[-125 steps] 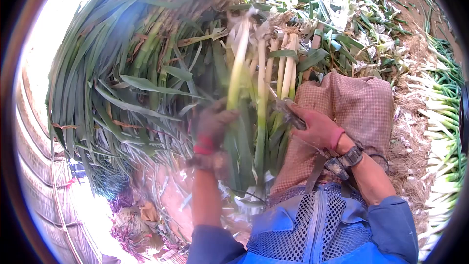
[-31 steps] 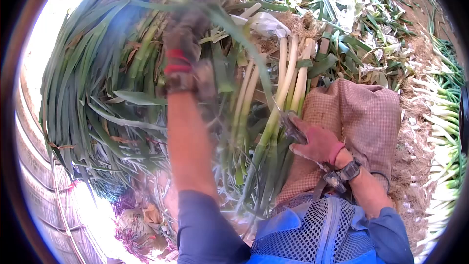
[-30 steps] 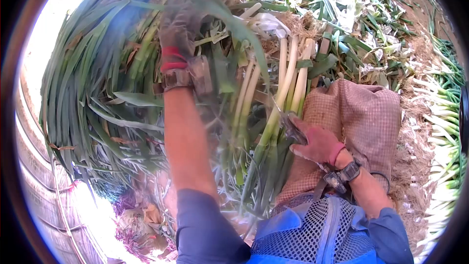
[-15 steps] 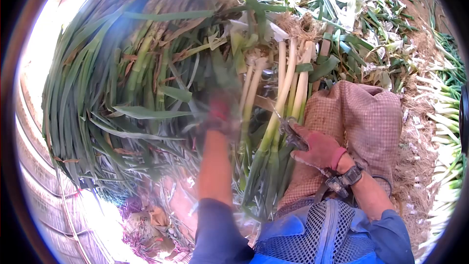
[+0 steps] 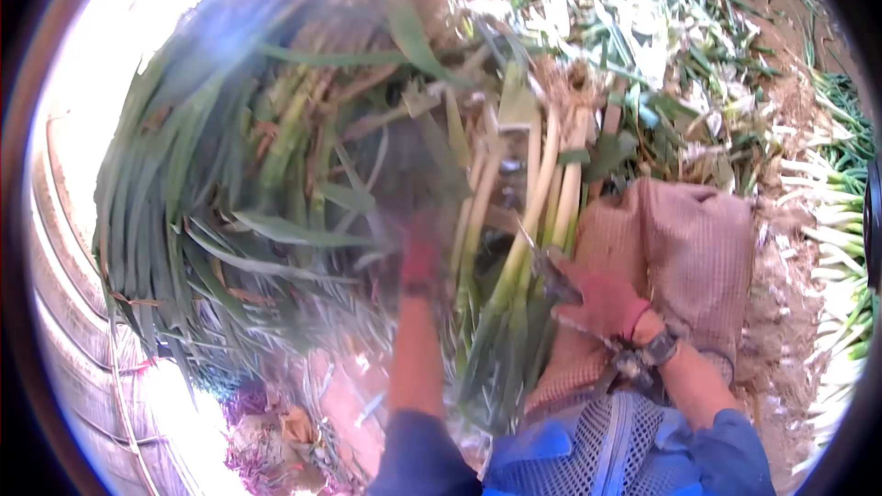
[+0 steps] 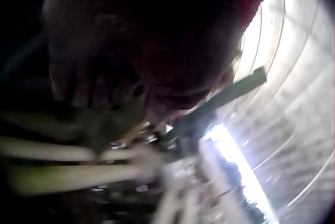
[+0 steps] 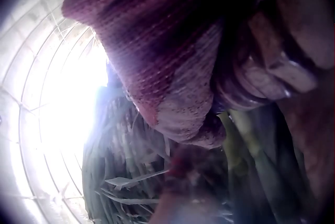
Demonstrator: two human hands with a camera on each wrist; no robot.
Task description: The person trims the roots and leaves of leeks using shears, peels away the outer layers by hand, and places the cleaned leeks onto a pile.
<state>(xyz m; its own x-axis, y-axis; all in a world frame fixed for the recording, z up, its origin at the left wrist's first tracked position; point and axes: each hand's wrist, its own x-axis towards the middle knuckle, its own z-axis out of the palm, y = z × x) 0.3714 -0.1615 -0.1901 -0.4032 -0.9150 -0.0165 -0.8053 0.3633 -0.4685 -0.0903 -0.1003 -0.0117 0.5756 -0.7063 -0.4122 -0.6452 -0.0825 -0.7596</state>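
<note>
My right hand (image 5: 604, 300), in a red work glove, grips a small knife (image 5: 557, 279) whose thin blade points up toward the trimmed leeks (image 5: 549, 170). Those leeks lie side by side, pale shafts and roots away from me. Just left of them is my left hand (image 5: 412, 186), gloved with a red cuff and blurred, a leek leaf (image 5: 443, 149) overlapping it. In the left wrist view its fingers curl down, green leaf at the fingertips, above pale leek shafts (image 6: 73, 177). Curled glove fingers (image 7: 191, 109) show in the right wrist view, with the knife hidden.
A large heap of untrimmed leeks (image 5: 193, 184) fills the left side. Stripped leaves (image 5: 634, 28) litter the ground at upper right. A checked cloth (image 5: 698, 266) covers my leg, beside a long row of cleaned leeks (image 5: 831, 248).
My left hand has swung from the upper left, where it held a leafy piece, back down beside the trimmed leeks. The right hand keeps the knife in nearly the same place.
</note>
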